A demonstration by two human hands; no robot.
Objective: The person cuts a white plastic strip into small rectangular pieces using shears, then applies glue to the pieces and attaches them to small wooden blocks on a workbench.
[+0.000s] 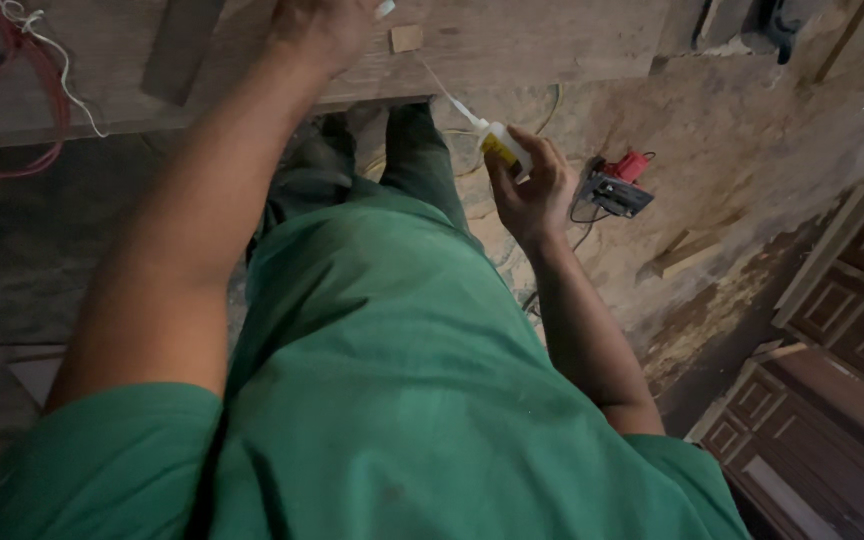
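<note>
Right hand (527, 190) closed round our glue bottle (504, 147), nozzle toward board (512, 45); left hand (322, 30) flat on board, steadying. Gluing step; next needs careful aim.

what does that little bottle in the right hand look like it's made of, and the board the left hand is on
The small bottle in the right hand looks like whitish, slightly translucent plastic with a yellow label and a thin pointed nozzle, though the dim light leaves it open. The board under the left hand looks like bare, unfinished wood: dull brown, matte, with faint grain and a small wooden block on it.
</note>
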